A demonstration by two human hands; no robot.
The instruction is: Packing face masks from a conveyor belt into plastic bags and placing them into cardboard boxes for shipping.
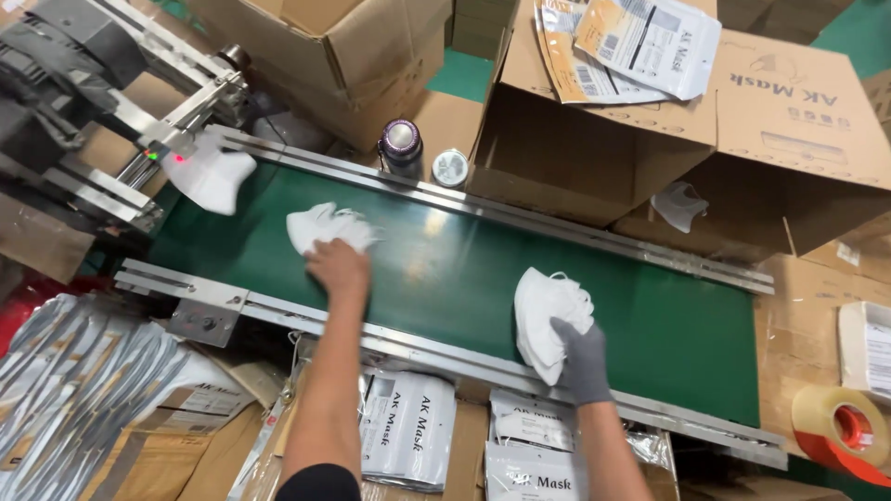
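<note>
At the far left I see a steel machine outfeed (139,102) with a small red light, and a single white folded mask (212,176) sitting at its mouth, where the green conveyor belt (445,269) begins. The belt runs from upper left down to lower right between two metal rails.

Next along, my left hand (339,264) is bare and lies on the belt, fingers curled around the near edge of a small bunch of white masks (327,225). That bunch lies flat, its long axis roughly across the picture, the far end pointing right.

Behind the far rail stand a dark bottle with a shiny cap (400,147) and a small round tin (450,168).

Further right, my right hand (580,357) wears a grey glove and pinches the lower edge of a stack of white masks (548,311) near the belt's near rail. The stack stands on edge, its long axis running near to far, ear loops at the top pointing away from me.

Below the near rail lie printed mask pouches (408,427). Cardboard boxes (789,130) stand beyond the belt, one with pouches on top, and a loose mask (677,204) rests against them. At the far right edge is a roll of tape (840,427).
</note>
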